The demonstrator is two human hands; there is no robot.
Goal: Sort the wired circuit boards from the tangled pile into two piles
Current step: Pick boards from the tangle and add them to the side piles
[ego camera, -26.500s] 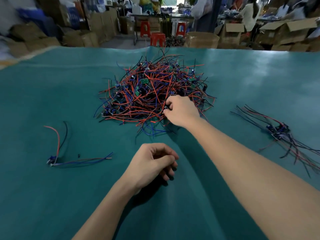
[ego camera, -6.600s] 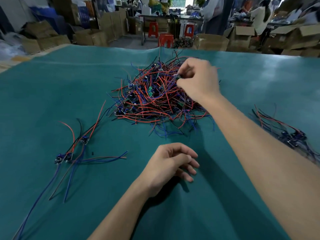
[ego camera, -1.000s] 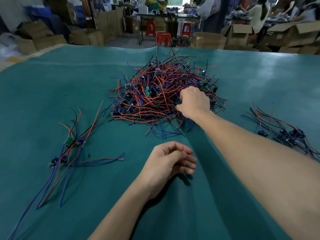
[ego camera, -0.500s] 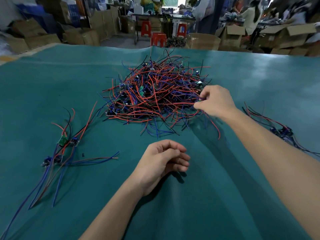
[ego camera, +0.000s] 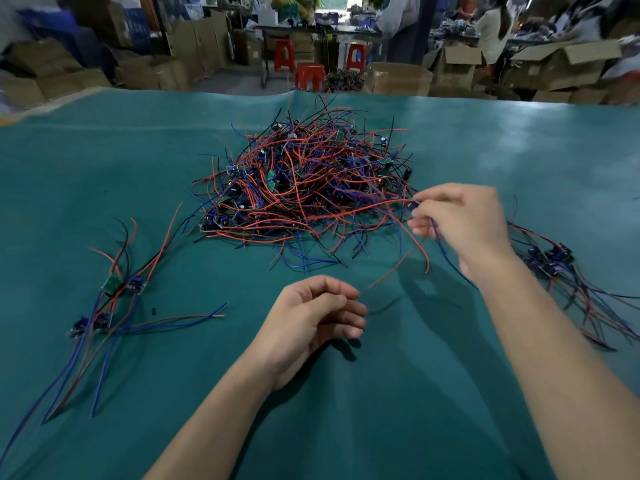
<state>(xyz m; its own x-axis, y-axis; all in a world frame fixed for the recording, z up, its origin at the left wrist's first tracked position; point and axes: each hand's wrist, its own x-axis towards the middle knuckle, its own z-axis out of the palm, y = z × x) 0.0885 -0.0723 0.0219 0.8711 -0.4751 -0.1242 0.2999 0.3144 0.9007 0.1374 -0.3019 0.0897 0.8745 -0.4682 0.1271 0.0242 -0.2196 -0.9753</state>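
Right hand (ego camera: 460,223) fingers pinching a blurred, half-hidden wired board (ego camera: 414,205); left hand (ego camera: 308,320) loosely curled, empty

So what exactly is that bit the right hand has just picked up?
A small wired circuit board, dark and mostly hidden, pinched between the fingertips of the right hand just above the green table cover. Thin red and blue wires trail from it; one red wire runs back to the tangled pile, others dangle below the hand.
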